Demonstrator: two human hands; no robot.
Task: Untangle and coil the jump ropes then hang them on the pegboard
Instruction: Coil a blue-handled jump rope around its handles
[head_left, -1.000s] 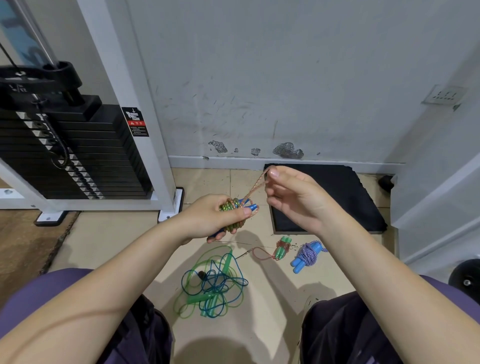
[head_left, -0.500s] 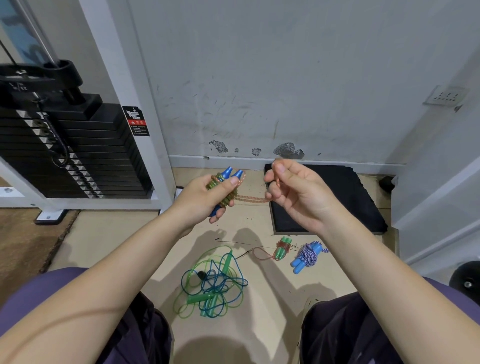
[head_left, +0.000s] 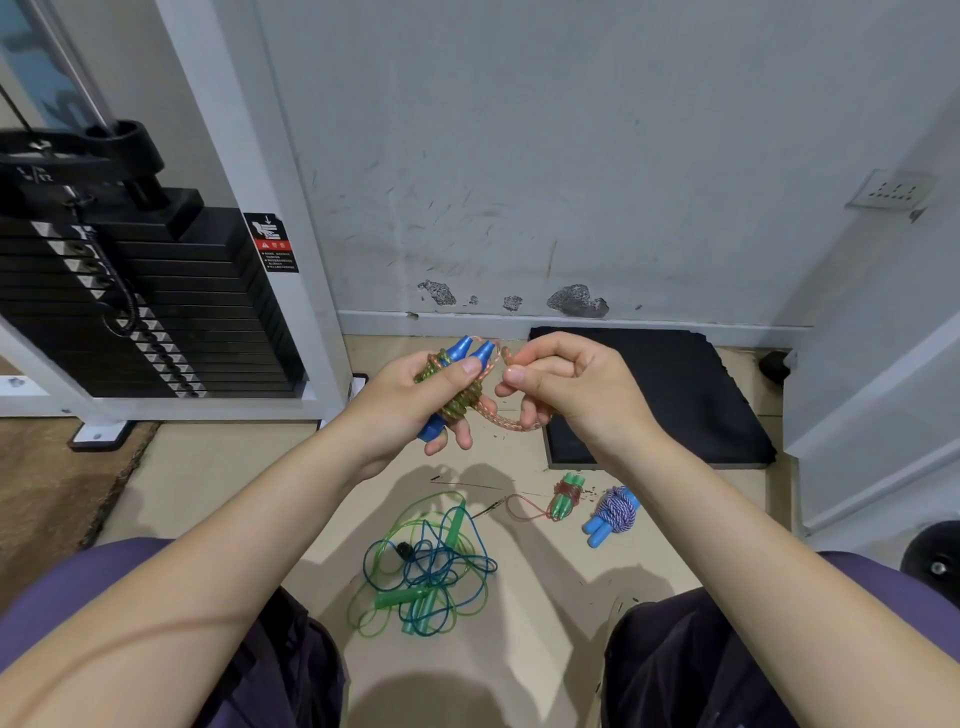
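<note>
My left hand (head_left: 415, 400) grips a jump rope with two blue handles (head_left: 470, 353) held side by side, its orange-green cord wound round them. My right hand (head_left: 563, 387) pinches the loose end of that cord (head_left: 511, 423), which loops between the two hands. On the floor below lies a tangle of green and blue ropes (head_left: 423, 564). To its right lie a coiled rope with green handles (head_left: 563, 499) and a coiled purple-white rope with blue handles (head_left: 613, 512). No pegboard is in view.
A weight-stack machine (head_left: 145, 301) with a white frame stands at the left. A black mat (head_left: 665, 395) lies against the scuffed wall. A brown mat (head_left: 41, 488) covers the floor at left. My knees frame the ropes.
My left hand has turned the blue handles from pointing right to pointing up. My right hand has come close to the handles, and the taut cord now hangs in a slack loop.
</note>
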